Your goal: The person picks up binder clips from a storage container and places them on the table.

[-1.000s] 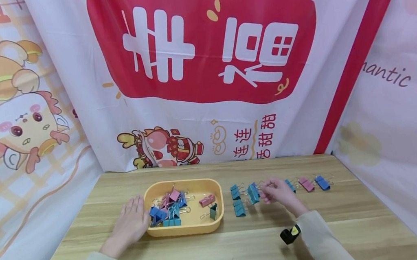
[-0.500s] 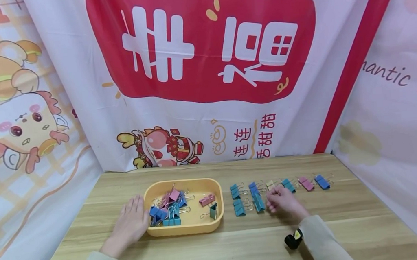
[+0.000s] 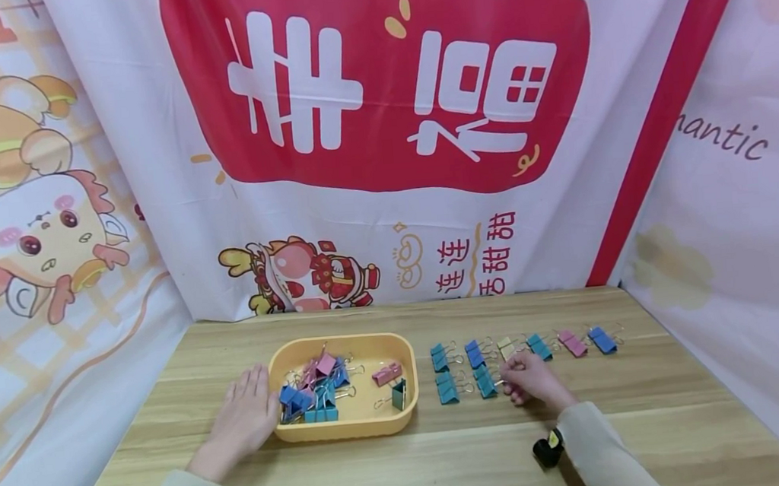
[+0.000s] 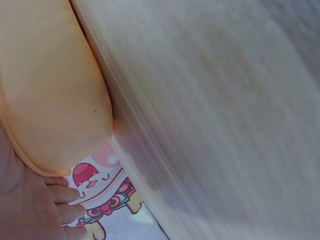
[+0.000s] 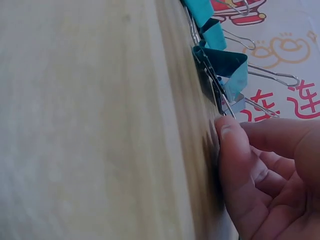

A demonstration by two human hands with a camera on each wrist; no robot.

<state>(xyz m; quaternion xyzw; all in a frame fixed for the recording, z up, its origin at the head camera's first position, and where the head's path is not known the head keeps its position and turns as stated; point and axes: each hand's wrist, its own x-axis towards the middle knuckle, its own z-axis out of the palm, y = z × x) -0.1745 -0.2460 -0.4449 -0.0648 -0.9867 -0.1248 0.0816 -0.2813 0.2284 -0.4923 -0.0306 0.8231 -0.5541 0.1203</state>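
Observation:
With straight fingers, my left hand (image 3: pixel 240 413) touches the left wall of a yellow plastic tray (image 3: pixel 349 429). The left wrist view shows those fingers (image 4: pixel 67 212) at the tray's side. Inside the tray lies a jumble of pink, blue and teal binder clips. To its right, my right hand (image 3: pixel 534 378) pinches the wire handle of a teal binder clip (image 3: pixel 486 382) between thumb and forefinger. Seen from the right wrist, this teal clip (image 5: pixel 227 65) lies on the wood with its other handle sticking up. Another teal clip (image 3: pixel 447 388) lies just left of it.
Behind the right hand runs a row of several binder clips, from a teal clip (image 3: pixel 438 358) to a blue clip (image 3: pixel 602 341) at the right. A printed cloth (image 3: pixel 392 273) hangs along the back edge of the wooden table (image 3: pixel 408 474).
My right hand has brought the teal clip down from over the back row to the front row, beside the other teal clip, and turned it slightly. The left hand has stayed put.

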